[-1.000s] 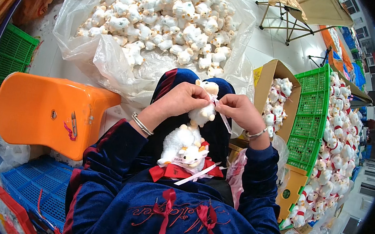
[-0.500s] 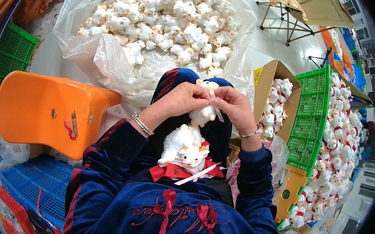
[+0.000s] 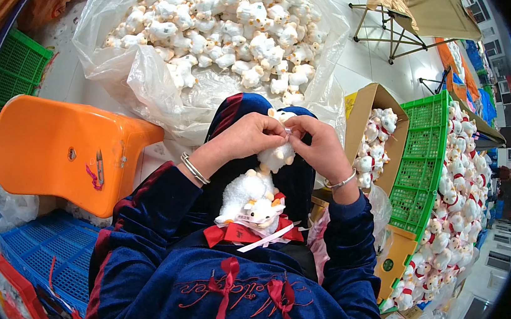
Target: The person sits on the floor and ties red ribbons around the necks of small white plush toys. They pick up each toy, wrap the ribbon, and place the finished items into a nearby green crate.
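Note:
Over my knees, my left hand (image 3: 257, 134) and my right hand (image 3: 315, 144) meet, both pinching a pale pink ribbon (image 3: 288, 130) with thumb and forefinger. The ribbon lies at the neck of a small white plush toy (image 3: 276, 157), whose head shows just above my fingers; exactly how the ribbon is looped I cannot tell. Nearer to me, a second white plush toy (image 3: 243, 197) lies on my lap with its face toward me. Red ribbon pieces (image 3: 235, 233) and a loose pale ribbon strip (image 3: 267, 237) rest below it.
Ahead, a large clear plastic bag (image 3: 132, 76) holds heaped white plush toys (image 3: 226, 30). On the left, an orange stool (image 3: 48, 155) bears small thread snips (image 3: 99, 167). To the right are a cardboard box (image 3: 355, 117) of toys and a green crate (image 3: 417, 165) beside toys with red ribbons.
My right hand has shifted slightly and its fingers have curled in closer to my left fingertips. The ribbon end that hung down past my right fingers no longer shows there.

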